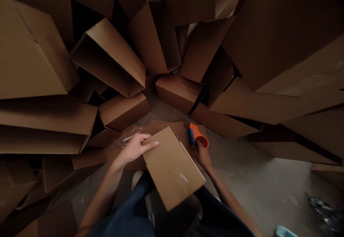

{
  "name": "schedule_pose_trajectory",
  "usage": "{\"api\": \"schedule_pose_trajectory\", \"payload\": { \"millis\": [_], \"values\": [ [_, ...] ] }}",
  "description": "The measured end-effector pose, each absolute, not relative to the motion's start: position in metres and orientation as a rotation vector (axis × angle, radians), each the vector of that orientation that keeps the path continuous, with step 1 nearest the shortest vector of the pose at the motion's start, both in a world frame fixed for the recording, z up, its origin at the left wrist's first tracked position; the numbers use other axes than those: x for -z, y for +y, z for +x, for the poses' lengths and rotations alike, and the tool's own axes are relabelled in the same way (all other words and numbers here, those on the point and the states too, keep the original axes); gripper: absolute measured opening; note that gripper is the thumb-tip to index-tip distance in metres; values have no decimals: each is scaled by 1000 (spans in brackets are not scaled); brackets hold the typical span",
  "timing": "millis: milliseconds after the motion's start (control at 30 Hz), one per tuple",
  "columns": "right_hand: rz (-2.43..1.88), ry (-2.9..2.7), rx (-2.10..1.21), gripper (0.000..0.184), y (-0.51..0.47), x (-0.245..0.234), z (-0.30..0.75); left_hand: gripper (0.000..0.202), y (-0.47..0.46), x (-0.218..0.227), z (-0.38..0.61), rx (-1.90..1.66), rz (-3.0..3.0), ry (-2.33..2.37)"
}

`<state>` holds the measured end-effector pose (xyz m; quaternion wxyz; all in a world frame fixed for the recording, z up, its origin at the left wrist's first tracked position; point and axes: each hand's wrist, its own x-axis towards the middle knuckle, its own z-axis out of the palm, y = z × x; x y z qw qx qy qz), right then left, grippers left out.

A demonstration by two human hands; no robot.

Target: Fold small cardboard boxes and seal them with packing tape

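Observation:
A small cardboard box [172, 165] is tilted in front of my lap, a shiny bit of clear tape on its face. My left hand [138, 145] grips its upper left corner, thumb on top and fingers over the edge. To the right of the box, my right hand [201, 153] is closed around an orange tape dispenser [197, 133] with a blue part on its left side. The dispenser is held just apart from the box, above flat cardboard [158, 125] on the floor.
Many open and closed cardboard boxes [115, 54] are piled ahead and on both sides. Scraps of clear tape [131, 135] lie left of the box. Grey concrete floor [242, 172] shows at right, with a light-blue object [285, 231] and a shiny plastic bundle [326, 208].

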<state>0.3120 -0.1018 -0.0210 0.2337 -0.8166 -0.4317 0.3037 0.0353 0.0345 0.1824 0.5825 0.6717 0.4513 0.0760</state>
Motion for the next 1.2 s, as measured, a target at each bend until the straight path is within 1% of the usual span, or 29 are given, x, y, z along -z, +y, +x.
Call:
{"api": "schedule_pose_trajectory", "payload": {
  "millis": [100,200,300,433,533,600,833,1067,1133,1200],
  "values": [
    [-2245,-1156,-870,44,-100,14,325,40,32,-190,10,-359,1398,1202],
    [-2202,-1112,-861,43,-98,0,344,48,35,-193,-10,-474,1256,1343],
    [-2060,-986,-852,40,-97,-22,358,57,40,-191,-21,-440,1224,1366],
    [-1624,-539,-920,30,-97,-62,356,60,46,-184,-29,-413,1296,1410],
    [-1434,-314,-916,33,-96,-95,342,56,48,-179,-36,-397,1392,1474],
    [-1389,-245,-913,36,-96,-112,331,54,48,-177,-38,-388,1440,1512],
    [-1331,-403,-976,40,-102,-148,309,60,40,-180,-30,-374,1359,1474],
    [-1173,-588,-1028,38,-108,-172,302,44,35,-191,-41,-241,1674,1636],
    [-1145,-609,-1032,37,-110,-172,301,45,33,-194,-37,-369,1726,1701],
    [-1124,-628,-1045,36,-112,-171,300,46,26,-200,-27,-633,1834,1777]
  ]
}}
